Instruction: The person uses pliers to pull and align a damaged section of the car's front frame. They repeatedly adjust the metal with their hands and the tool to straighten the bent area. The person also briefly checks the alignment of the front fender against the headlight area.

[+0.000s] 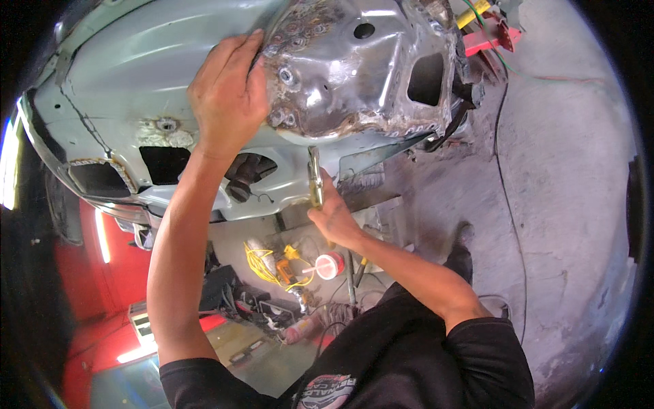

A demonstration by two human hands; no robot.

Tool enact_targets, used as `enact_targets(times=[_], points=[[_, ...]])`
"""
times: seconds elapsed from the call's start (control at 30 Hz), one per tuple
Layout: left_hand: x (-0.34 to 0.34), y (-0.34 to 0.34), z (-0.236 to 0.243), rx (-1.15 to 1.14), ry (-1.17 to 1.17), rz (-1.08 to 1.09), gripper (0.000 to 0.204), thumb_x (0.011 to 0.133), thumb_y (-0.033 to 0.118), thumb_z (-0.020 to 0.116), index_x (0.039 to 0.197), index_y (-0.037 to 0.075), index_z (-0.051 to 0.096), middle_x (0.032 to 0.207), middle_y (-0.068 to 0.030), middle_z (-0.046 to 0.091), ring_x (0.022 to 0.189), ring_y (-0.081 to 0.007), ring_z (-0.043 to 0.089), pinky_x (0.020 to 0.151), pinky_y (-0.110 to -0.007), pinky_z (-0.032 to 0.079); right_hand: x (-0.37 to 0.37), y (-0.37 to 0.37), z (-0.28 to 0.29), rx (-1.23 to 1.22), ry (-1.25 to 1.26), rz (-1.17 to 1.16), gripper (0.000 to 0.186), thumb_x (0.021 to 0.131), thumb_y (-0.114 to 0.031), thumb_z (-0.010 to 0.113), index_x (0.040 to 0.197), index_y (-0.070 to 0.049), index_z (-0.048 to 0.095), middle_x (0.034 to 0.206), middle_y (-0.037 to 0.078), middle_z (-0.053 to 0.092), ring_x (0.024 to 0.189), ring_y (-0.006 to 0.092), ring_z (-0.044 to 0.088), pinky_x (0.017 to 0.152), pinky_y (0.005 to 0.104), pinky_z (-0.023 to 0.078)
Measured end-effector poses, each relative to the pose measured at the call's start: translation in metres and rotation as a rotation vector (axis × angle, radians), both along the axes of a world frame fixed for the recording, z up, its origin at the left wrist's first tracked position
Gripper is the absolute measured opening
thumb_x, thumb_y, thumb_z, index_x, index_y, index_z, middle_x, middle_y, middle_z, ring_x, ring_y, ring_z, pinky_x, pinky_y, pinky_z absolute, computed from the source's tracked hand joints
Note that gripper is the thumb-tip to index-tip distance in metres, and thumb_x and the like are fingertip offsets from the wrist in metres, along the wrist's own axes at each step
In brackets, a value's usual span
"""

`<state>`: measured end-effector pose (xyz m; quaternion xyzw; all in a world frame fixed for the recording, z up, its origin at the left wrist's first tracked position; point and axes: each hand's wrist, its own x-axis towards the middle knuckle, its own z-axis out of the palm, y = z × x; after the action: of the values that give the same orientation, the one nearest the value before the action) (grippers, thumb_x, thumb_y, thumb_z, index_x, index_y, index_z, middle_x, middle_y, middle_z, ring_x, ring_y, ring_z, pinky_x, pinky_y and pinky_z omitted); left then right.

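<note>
My left hand [228,95] presses its fingers together along the seam between a pale grey-green car body panel [122,68] and a bare steel plate [361,82] with rusty weld spots. My right hand [330,211] is closed round a metal tool [315,170] that looks like locking pliers, held upright just below the plate's lower edge; its tip is near the pale panel. Dark openings [163,163] cut through the panel below and left of my left hand, and a dark part shows inside the middle one.
Below the body lie a yellow coiled cord [257,266], an orange power tool [284,271], a red bucket [330,266] and assorted tools. Red stands [487,41] are at the upper right. A black cable [501,177] crosses the concrete floor on the right. A red wall [119,273] is at left.
</note>
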<state>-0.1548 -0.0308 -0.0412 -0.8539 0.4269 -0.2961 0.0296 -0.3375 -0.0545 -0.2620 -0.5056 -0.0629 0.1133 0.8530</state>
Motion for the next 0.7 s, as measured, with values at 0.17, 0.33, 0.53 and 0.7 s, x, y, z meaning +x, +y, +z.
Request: enact_targets(times=[0.17, 0.33, 0.53, 0.7], points=[[0.001, -0.004, 0.003, 0.017, 0.027, -0.01, 0.025, 0.085, 0.003, 0.063, 0.108, -0.001, 0.069, 0.099, -0.0165, 0.068, 0.087, -0.0338, 0.067, 0.078, -0.038, 0.054, 0.006, -0.014, -0.014, -0.044, 0.005, 0.008, 0.086, 0.079, -0.002, 0.055, 0.154, 0.004, 0.014, 0.151, 0.03, 0.033, 0.144, 0.04, 0.031, 0.119, 0.0395, 0.025], [-0.009, -0.015, 0.008, 0.078, 0.069, 0.105, 0.018, 0.091, 0.006, 0.06, 0.106, -0.004, 0.064, 0.104, -0.0202, 0.066, 0.093, -0.0378, 0.066, 0.081, -0.041, 0.052, 0.008, -0.021, -0.032, -0.251, -0.046, 0.065, 0.08, 0.079, -0.004, 0.056, 0.151, 0.004, 0.021, 0.136, 0.035, 0.045, 0.128, 0.0481, 0.045, 0.11, 0.0472, 0.037], [-0.007, -0.014, 0.01, 0.056, 0.044, 0.044, 0.025, 0.085, 0.005, 0.062, 0.108, -0.002, 0.068, 0.1, -0.0171, 0.067, 0.088, -0.0345, 0.066, 0.077, -0.038, 0.054, -0.033, -0.042, -0.094, -0.497, -0.077, 0.426, 0.075, 0.08, -0.014, 0.059, 0.146, 0.007, 0.03, 0.133, 0.036, 0.05, 0.123, 0.048, 0.051, 0.105, 0.0478, 0.042], [-0.012, -0.014, 0.012, 0.045, 0.081, 0.036, 0.027, 0.089, 0.011, 0.061, 0.111, -0.004, 0.067, 0.104, -0.0187, 0.066, 0.092, -0.036, 0.065, 0.08, -0.04, 0.053, -0.073, -0.102, -0.134, -0.648, 0.133, 0.539, 0.062, 0.079, -0.024, 0.065, 0.133, 0.002, 0.049, 0.11, 0.032, 0.064, 0.102, 0.047, 0.063, 0.087, 0.0508, 0.05]])
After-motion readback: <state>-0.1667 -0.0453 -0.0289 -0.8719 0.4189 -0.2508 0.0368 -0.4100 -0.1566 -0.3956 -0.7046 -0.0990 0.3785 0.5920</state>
